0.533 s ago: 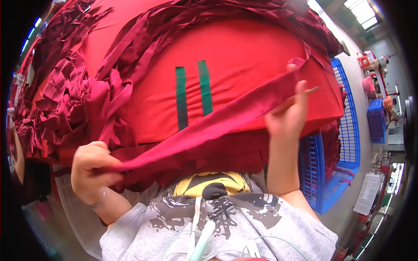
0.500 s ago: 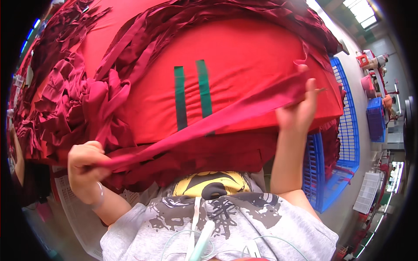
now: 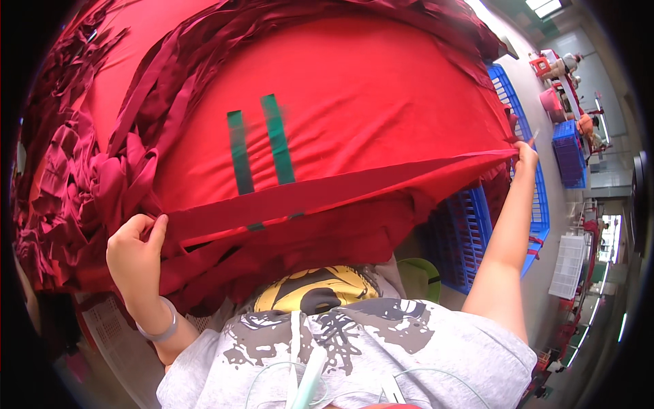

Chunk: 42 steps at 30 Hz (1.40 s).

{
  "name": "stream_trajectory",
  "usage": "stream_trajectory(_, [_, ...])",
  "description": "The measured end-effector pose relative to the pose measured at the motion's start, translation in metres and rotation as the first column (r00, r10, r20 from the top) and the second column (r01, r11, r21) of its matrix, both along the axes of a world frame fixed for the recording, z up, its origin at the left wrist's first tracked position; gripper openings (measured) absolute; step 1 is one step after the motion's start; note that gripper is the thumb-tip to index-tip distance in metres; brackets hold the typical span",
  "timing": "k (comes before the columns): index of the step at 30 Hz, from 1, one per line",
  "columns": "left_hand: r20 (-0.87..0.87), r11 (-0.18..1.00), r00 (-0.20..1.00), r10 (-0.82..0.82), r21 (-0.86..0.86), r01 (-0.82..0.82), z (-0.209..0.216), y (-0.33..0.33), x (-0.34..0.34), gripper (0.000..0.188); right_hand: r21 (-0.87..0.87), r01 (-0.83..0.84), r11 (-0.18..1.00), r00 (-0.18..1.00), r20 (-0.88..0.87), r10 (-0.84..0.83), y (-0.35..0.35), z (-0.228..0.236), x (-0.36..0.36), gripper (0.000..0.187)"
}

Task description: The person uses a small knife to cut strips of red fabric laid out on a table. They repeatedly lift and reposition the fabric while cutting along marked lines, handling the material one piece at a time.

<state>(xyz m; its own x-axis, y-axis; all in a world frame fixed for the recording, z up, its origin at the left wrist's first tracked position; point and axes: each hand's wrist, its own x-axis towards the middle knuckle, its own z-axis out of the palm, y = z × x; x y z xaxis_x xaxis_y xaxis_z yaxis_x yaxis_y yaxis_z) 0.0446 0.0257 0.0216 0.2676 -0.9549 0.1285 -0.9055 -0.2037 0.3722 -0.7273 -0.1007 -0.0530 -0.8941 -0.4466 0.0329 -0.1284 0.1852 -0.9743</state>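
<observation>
A long dark red fabric strip (image 3: 327, 189) stretches across the near part of a table covered in red cloth (image 3: 354, 88). My left hand (image 3: 138, 249) is closed, thumb and fingers pinching the strip's left end. Far out to the right, my right hand (image 3: 526, 157) pinches the other end near the table's right corner. Between them the strip runs nearly taut, slanting up to the right. It crosses over the lower part of two green bands (image 3: 278, 143) on the red cloth. Dark red fabric (image 3: 340, 235) hangs over the near edge, close to my body.
Crumpled dark red strips (image 3: 88, 180) lie heaped at the left, and more strips (image 3: 184, 51) curve along the far side. Blue plastic crates (image 3: 470, 228) stand by the table's right side. A white perforated basket (image 3: 112, 334) is at the lower left.
My right hand has moved outward to the right and slightly down, pulling the strip straighter and lower over the cloth. My left hand still has its end. The whole view has shifted somewhat.
</observation>
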Motion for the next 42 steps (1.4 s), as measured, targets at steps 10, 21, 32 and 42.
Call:
stream_trajectory(10, [0.317, 0.982, 0.937, -0.147, -0.066, 0.176, -0.038, -0.001, -0.024, 0.018, -0.054, 0.273, 0.960, 0.903, 0.358, -0.237, -0.026, 0.005, -0.041, 0.029])
stream_trajectory(21, [0.086, 0.743, 0.742, -0.665, -0.027, 0.669, -0.054, 0.020, -0.081, 0.051, 0.387, -0.619, 0.684, 0.371, -0.623, 0.688, 0.046, 0.039, 0.330, 0.040])
stream_trajectory(32, [0.103, 0.783, 0.797, -0.595, -0.147, 0.604, -0.069, 0.017, -0.087, 0.058, 0.615, -0.732, 0.291, -0.148, -0.562, 0.814, 0.136, 0.026, 0.487, 0.039])
stream_trajectory(42, [0.228, 0.769, 0.770, -0.597, -0.113, 0.629, -0.073, 0.012, -0.091, 0.062, 0.435, -0.750, 0.498, 0.104, -0.666, 0.739, 0.119, 0.011, 0.496, 0.030])
